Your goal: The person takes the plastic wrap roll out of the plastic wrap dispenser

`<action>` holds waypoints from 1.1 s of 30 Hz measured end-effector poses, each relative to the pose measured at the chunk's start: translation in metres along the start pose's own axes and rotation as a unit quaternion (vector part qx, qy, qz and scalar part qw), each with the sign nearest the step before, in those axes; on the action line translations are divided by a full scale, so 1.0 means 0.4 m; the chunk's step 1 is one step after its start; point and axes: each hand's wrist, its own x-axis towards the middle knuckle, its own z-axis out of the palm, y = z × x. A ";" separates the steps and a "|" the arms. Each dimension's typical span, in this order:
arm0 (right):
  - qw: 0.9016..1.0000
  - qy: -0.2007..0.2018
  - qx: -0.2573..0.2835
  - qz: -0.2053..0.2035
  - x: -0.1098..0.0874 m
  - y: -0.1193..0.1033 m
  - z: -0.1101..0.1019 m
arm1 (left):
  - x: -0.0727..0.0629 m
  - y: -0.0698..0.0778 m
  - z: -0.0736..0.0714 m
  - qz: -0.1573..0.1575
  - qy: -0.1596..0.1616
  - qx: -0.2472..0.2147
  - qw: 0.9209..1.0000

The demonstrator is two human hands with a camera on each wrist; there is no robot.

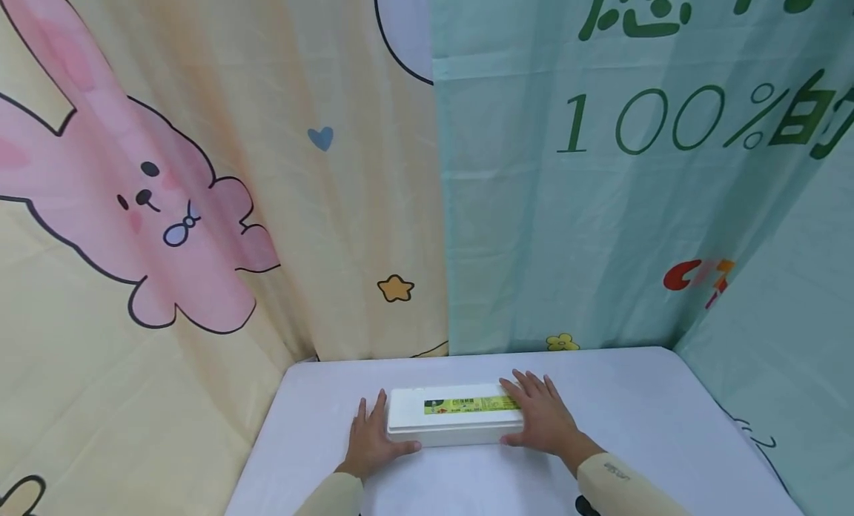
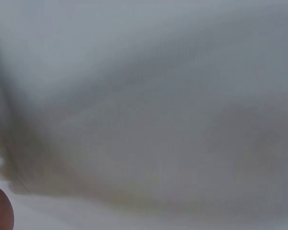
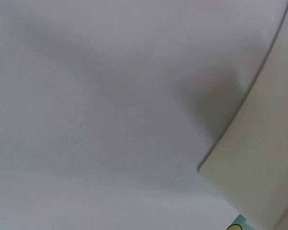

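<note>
A long white box point(image 1: 460, 434) with a yellow-green label on its lid lies crosswise on the white table point(image 1: 467, 486). At its left end, my left hand point(image 1: 372, 440) has straight, spread fingers along the side and the thumb by the front corner. My right hand point(image 1: 543, 418) covers the right end, its straight fingers spread over the lid toward the back and its thumb at the front face. The lid sits on the box. Only a blurred fingertip point(image 2: 0, 211) shows in the left wrist view. The right wrist view has tabletop and a pale sleeve point(image 3: 259, 158).
A cream curtain point(image 1: 360, 204) with a pink rabbit print hangs behind and to the left. Pale green curtain cloth point(image 1: 507, 227) with green lettering closes the back and right. A small black object point(image 1: 586, 505) shows beside the right sleeve.
</note>
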 end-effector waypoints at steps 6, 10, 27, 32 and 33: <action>0.998 -0.005 -0.064 0.011 -0.003 -0.010 0.016 | -0.011 0.006 0.027 0.010 0.017 -0.034 0.999; 0.996 -0.004 -0.084 0.024 0.001 -0.018 0.024 | -0.014 0.002 0.042 0.010 0.035 -0.047 0.998; 0.995 -0.038 -0.071 0.064 0.040 -0.060 0.013 | -0.002 -0.018 0.099 -0.005 0.102 -0.013 0.995; 0.995 -0.052 -0.056 0.071 0.053 -0.068 0.012 | -0.001 -0.016 0.107 -0.002 0.111 -0.012 0.994; 0.994 -0.057 -0.057 0.071 0.056 -0.069 0.012 | -0.001 -0.016 0.108 -0.002 0.113 -0.013 0.994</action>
